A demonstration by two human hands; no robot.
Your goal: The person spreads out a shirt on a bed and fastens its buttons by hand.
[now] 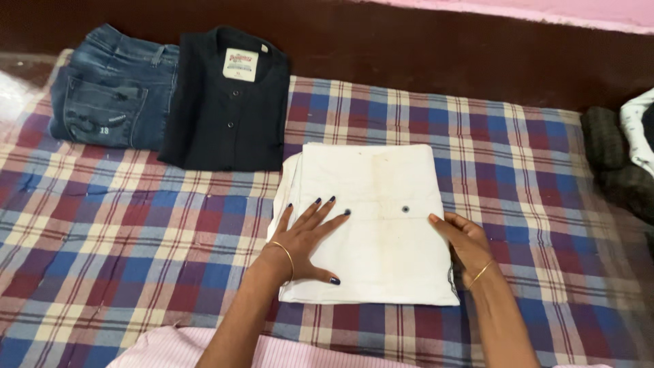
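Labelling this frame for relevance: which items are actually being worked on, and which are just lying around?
In hand:
- folded white garment
- left hand flat on it
- right hand at its right edge

Lying about:
- folded black shirt
- folded blue jeans
- checked cloth underneath
- dark and white things at the right edge

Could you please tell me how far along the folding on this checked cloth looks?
Done: folded jeans and a folded black shirt lie side by side. In hand: the left hand lies flat on the folded white garment, the right hand at its edge. Dark items at right look unfolded.
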